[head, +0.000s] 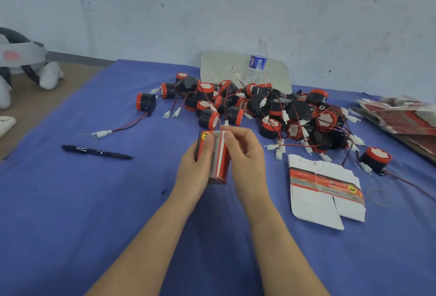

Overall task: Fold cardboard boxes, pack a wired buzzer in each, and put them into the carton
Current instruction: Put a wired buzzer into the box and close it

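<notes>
A small red-and-white cardboard box (218, 161) is held upright just above the blue tabletop (70, 213), near its middle. The left grip (195, 168) wraps round the box's left side, thumb lying across the front face. The right grip (245, 151) has its fingers curled at the box's top right edge and pinches it there. Just beyond the box lies a heap of black-and-red wired buzzers (259, 107), their white plugs trailing out. One lone buzzer (145, 102) sits apart to the left. An unfolded box blank (325, 192) lies flat to the right, and a stack of blanks (401, 116) rests at the far right edge. A black pen (96, 152) lies to the left, and a water bottle (258, 62) stands behind the heap
</notes>
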`<state>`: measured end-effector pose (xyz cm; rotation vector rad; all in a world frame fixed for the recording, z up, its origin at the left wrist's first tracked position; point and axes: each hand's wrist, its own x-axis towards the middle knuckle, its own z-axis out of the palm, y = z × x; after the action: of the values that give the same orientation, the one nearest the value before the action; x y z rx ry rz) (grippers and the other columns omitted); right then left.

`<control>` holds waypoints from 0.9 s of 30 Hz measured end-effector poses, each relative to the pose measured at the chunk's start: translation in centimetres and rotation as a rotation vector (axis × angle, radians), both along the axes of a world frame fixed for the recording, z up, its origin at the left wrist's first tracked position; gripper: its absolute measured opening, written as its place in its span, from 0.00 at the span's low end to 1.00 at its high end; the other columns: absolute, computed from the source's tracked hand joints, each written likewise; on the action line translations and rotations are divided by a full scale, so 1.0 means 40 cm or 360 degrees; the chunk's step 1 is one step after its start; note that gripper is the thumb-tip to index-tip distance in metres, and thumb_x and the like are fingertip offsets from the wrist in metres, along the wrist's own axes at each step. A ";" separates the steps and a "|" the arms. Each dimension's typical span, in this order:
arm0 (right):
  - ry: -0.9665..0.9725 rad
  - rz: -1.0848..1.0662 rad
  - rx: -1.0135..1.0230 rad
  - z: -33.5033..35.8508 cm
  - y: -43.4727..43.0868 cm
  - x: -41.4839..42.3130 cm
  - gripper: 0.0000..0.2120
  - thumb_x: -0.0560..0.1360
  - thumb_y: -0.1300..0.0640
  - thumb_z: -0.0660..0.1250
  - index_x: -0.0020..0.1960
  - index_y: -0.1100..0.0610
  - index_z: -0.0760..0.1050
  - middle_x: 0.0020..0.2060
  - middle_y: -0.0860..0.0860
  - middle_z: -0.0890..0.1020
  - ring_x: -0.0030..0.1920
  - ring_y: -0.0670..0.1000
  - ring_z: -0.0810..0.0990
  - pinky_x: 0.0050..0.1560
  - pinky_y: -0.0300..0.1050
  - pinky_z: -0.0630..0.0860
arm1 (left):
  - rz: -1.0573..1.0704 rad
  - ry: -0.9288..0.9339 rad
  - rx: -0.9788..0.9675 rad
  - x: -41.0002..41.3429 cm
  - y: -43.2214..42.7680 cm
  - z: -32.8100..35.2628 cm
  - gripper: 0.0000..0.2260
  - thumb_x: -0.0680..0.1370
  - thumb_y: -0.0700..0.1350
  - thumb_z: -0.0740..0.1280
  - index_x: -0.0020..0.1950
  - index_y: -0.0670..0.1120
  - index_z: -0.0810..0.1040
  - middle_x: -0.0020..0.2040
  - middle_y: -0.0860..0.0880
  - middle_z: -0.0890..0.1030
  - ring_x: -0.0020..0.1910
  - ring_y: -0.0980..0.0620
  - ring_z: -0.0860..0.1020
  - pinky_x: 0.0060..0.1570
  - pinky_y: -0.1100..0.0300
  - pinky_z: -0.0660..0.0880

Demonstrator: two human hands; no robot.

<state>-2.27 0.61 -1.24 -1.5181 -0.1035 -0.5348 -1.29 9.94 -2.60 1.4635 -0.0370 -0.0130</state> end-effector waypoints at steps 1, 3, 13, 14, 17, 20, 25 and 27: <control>0.0012 0.0015 0.0040 -0.001 0.000 0.000 0.05 0.78 0.64 0.64 0.50 0.57 0.77 0.44 0.46 0.82 0.45 0.40 0.81 0.46 0.33 0.76 | 0.0018 -0.0005 0.0008 0.000 -0.001 -0.001 0.11 0.78 0.60 0.58 0.52 0.57 0.77 0.48 0.50 0.83 0.47 0.51 0.83 0.50 0.50 0.81; 0.0032 0.0036 0.0029 -0.003 0.004 -0.001 0.05 0.78 0.64 0.63 0.50 0.57 0.76 0.44 0.48 0.82 0.44 0.41 0.80 0.45 0.34 0.76 | 0.0066 -0.0013 0.0022 0.003 0.000 -0.003 0.11 0.79 0.59 0.58 0.50 0.57 0.77 0.46 0.51 0.83 0.45 0.53 0.83 0.48 0.53 0.81; 0.0128 0.0095 -0.0157 -0.025 0.025 0.009 0.13 0.80 0.56 0.63 0.59 0.40 0.70 0.55 0.36 0.76 0.58 0.36 0.76 0.56 0.36 0.75 | 0.0188 -0.0060 0.0017 0.010 -0.002 0.005 0.17 0.82 0.57 0.54 0.61 0.52 0.77 0.53 0.50 0.83 0.50 0.54 0.81 0.52 0.55 0.79; 0.0136 0.0106 -0.0157 -0.025 0.026 0.011 0.14 0.80 0.55 0.62 0.62 0.40 0.70 0.54 0.33 0.76 0.54 0.32 0.77 0.51 0.30 0.75 | 0.0203 -0.0088 0.0013 0.009 -0.002 0.008 0.17 0.82 0.56 0.53 0.62 0.51 0.77 0.54 0.50 0.82 0.52 0.54 0.81 0.55 0.54 0.78; 0.0173 0.0063 -0.0220 -0.030 0.021 0.016 0.17 0.82 0.54 0.59 0.69 0.49 0.71 0.48 0.29 0.78 0.46 0.29 0.77 0.42 0.24 0.72 | 0.0202 -0.0117 0.0021 0.004 -0.001 0.009 0.17 0.83 0.55 0.53 0.64 0.51 0.75 0.56 0.50 0.81 0.55 0.54 0.80 0.58 0.52 0.77; 0.0201 0.0048 -0.0254 -0.033 0.020 0.018 0.17 0.82 0.55 0.57 0.70 0.50 0.70 0.51 0.32 0.77 0.48 0.27 0.76 0.44 0.23 0.71 | 0.0180 -0.0098 0.0036 0.002 0.002 0.006 0.18 0.82 0.57 0.52 0.65 0.52 0.75 0.57 0.51 0.81 0.55 0.55 0.79 0.57 0.53 0.77; 0.0262 0.0037 -0.0307 -0.037 0.014 0.026 0.18 0.83 0.54 0.55 0.71 0.49 0.69 0.56 0.38 0.77 0.50 0.27 0.75 0.47 0.24 0.72 | 0.0153 -0.0084 0.0050 0.004 0.002 0.003 0.18 0.82 0.57 0.52 0.65 0.54 0.73 0.57 0.51 0.80 0.55 0.54 0.79 0.58 0.51 0.77; 0.0280 0.0040 -0.0316 -0.040 0.012 0.028 0.18 0.83 0.53 0.55 0.71 0.48 0.69 0.57 0.40 0.77 0.52 0.30 0.76 0.50 0.26 0.73 | 0.0160 -0.0077 0.0052 0.005 0.002 0.002 0.17 0.82 0.58 0.52 0.64 0.55 0.74 0.56 0.52 0.80 0.54 0.55 0.79 0.58 0.52 0.77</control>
<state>-1.15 1.07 -2.82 -1.7490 -0.0400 -0.3768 -1.10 10.03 -2.52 1.4968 -0.0023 0.1040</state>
